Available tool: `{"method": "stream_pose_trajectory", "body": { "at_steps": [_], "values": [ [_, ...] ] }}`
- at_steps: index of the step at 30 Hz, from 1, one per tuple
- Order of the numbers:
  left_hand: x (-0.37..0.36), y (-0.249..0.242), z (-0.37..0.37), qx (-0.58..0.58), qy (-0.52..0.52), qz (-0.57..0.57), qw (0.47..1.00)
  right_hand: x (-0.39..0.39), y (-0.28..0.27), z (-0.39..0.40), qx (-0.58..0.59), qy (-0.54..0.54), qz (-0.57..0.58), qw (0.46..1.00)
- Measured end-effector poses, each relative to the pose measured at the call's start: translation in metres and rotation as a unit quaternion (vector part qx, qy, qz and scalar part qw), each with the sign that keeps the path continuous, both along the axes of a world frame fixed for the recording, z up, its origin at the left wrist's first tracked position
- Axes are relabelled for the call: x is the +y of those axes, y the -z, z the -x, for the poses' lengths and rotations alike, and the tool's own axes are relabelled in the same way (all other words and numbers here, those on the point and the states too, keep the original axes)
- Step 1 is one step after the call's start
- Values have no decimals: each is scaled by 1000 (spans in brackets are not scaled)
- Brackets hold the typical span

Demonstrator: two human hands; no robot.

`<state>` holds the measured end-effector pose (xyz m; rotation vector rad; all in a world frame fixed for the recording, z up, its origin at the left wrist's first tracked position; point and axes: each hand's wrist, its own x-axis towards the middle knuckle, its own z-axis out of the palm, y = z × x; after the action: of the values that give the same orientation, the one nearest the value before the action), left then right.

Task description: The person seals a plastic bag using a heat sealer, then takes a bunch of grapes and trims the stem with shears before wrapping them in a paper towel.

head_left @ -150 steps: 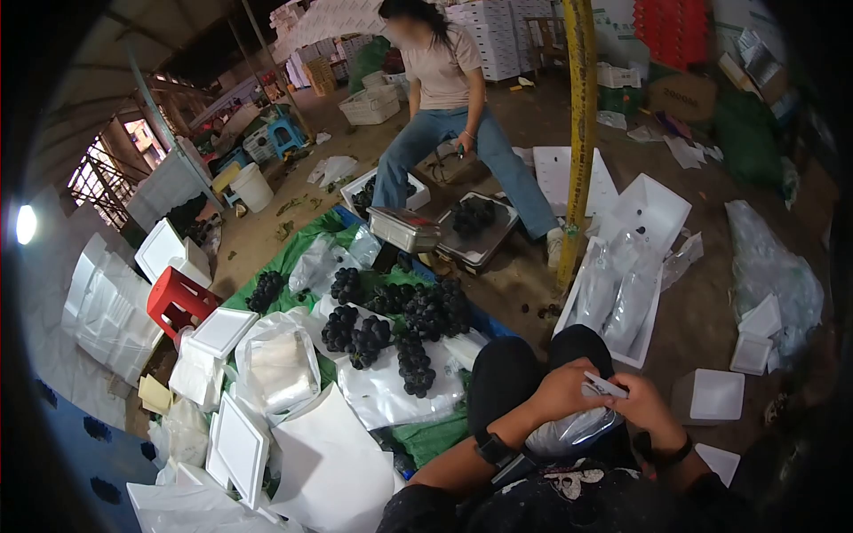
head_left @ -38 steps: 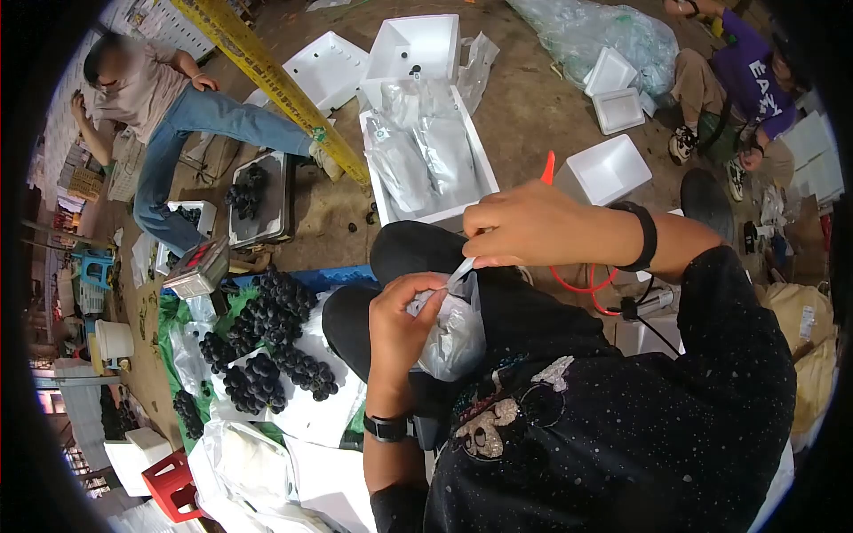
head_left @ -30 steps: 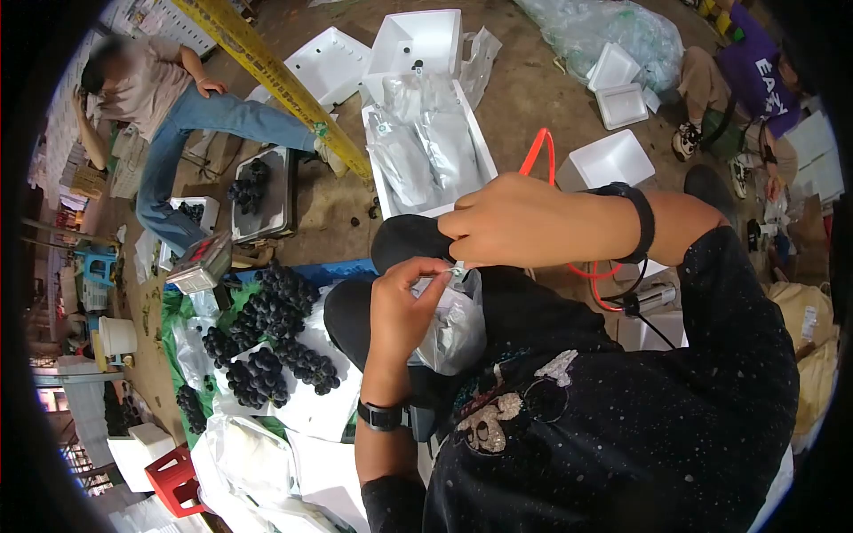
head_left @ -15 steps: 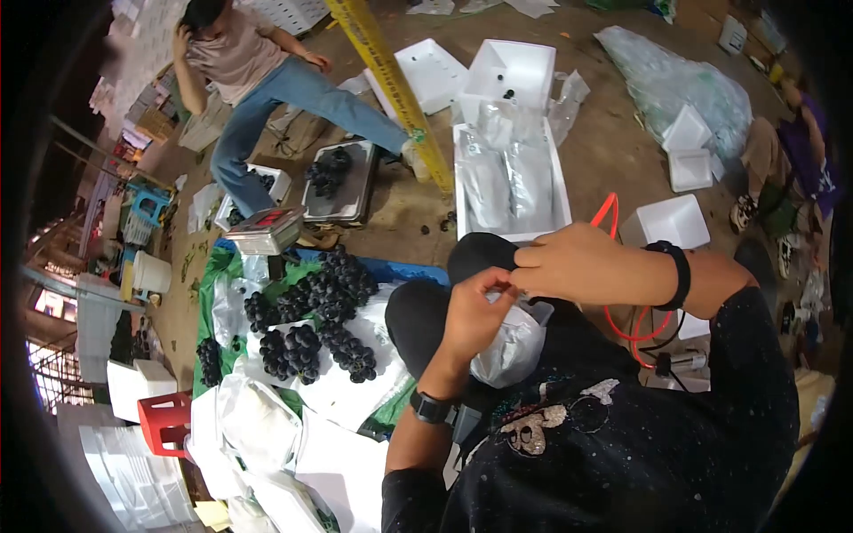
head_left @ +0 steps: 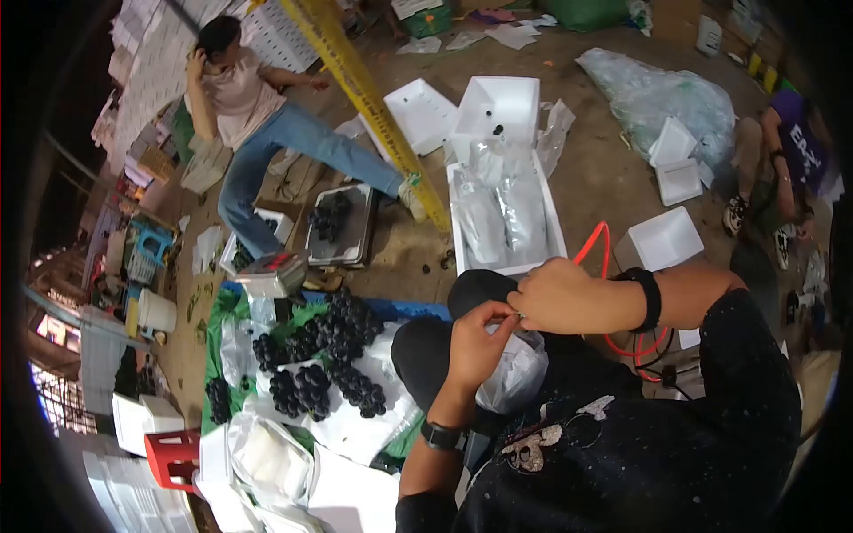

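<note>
My left hand [head_left: 478, 346] and my right hand [head_left: 558, 298] meet over my lap, fingertips pinched together at the neck of a clear plastic bag [head_left: 515, 373]. The bag hangs below them, rounded and pale, its top hidden by my fingers. Something tiny shows between the fingertips, too small to name. Left of my knees, bunches of dark grapes [head_left: 342, 333] lie on white sheets [head_left: 355, 428] over green plastic. In front of me a white foam box [head_left: 558, 233] holds bagged, wrapped packs [head_left: 524, 213].
A person in jeans [head_left: 240, 107] sits at the upper left, beside a yellow post [head_left: 369, 98]. Grapes rest on a scale [head_left: 342, 244]. A red hose [head_left: 606, 258] curves at my right, near a foam box [head_left: 662, 238]. Another person [head_left: 786, 151] is far right.
The view has tilted upward, so the surroundings sit lower in the frame. My hands remain together above the bag, with the right fingers now curled more tightly.
</note>
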<state>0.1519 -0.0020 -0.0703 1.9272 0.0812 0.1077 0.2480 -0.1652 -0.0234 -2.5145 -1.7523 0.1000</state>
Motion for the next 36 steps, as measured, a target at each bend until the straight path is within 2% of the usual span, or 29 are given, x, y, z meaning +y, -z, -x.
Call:
{"method": "stream_pose_trajectory", "body": {
  "at_steps": [4,7,10,13,14,17,18,24,27,30,32,33,36],
  "values": [
    [1,1,-1,23,2,2,1000,2,9,0,3,-21,-40,999],
    [10,4,0,-17,42,-51,998,-2,13,-1,9,-29,-56,998],
    [17,-11,10,-47,6,-7,999,-4,13,-3,31,-37,-74,996],
    [43,-1,25,-64,85,14,994,-6,11,-4,32,-38,-78,996],
    [39,7,29,-53,70,77,993,-6,11,-4,28,-38,-75,996],
    [21,3,26,34,57,-56,996,-4,17,-4,19,-48,-76,996],
    [17,6,24,18,45,-69,996,-4,17,-4,18,-50,-74,996],
    [9,-9,17,39,57,-70,995,-5,8,-3,21,-54,-48,997],
    [12,5,11,-84,105,-124,983,-6,5,-4,8,-66,-54,996],
    [8,5,11,-39,75,-105,991,-4,5,-7,-1,-88,-53,995],
    [7,4,8,-33,74,-135,988,-1,5,-6,-1,-95,-46,994],
    [6,4,9,-25,76,-148,986,1,1,-6,-11,-92,17,996],
    [3,4,8,-26,63,-132,989,7,-6,-9,-27,-118,51,991]
  ]
}}
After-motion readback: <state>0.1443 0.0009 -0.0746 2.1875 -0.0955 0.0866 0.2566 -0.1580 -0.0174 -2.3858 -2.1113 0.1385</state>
